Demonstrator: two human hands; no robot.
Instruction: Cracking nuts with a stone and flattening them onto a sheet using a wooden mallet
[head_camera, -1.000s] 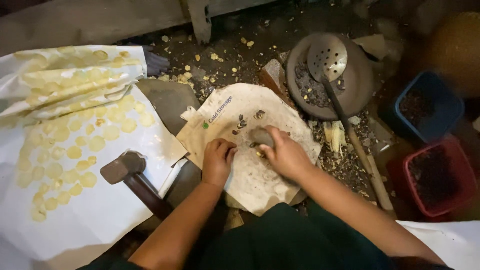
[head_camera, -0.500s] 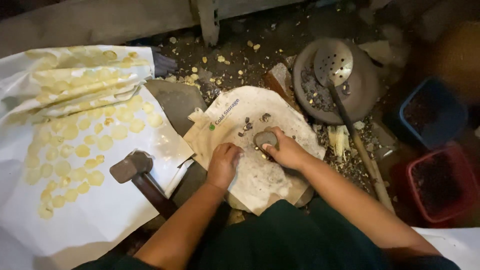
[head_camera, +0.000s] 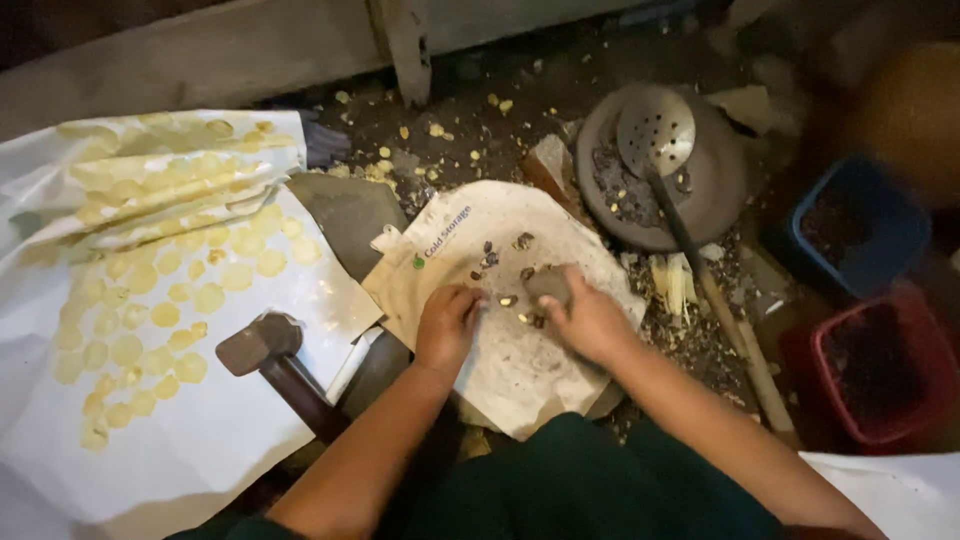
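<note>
The work area was a dim, littered dirt floor (head_camera: 560, 90) with a worn pale sack (head_camera: 520, 360) spread as the pad; the right hand (head_camera: 590, 322) was clenched around a grey stone (head_camera: 548, 284) near the sack's centre, while the left hand (head_camera: 447, 322) rested fingers-down, half closed, beside small dark kernels (head_camera: 490, 262). Judged best practice: keep those fingers apart from the stone's face. At the floor's right edge, a blue tub (head_camera: 860, 225) and red tub (head_camera: 880, 365) each held dark material.

Both forearms bare to the elbow; no sleeves, gloves, rings, watch or bracelets visible on the hands. Dark green garment (head_camera: 590, 490) covers the lap, plain fabric.
</note>
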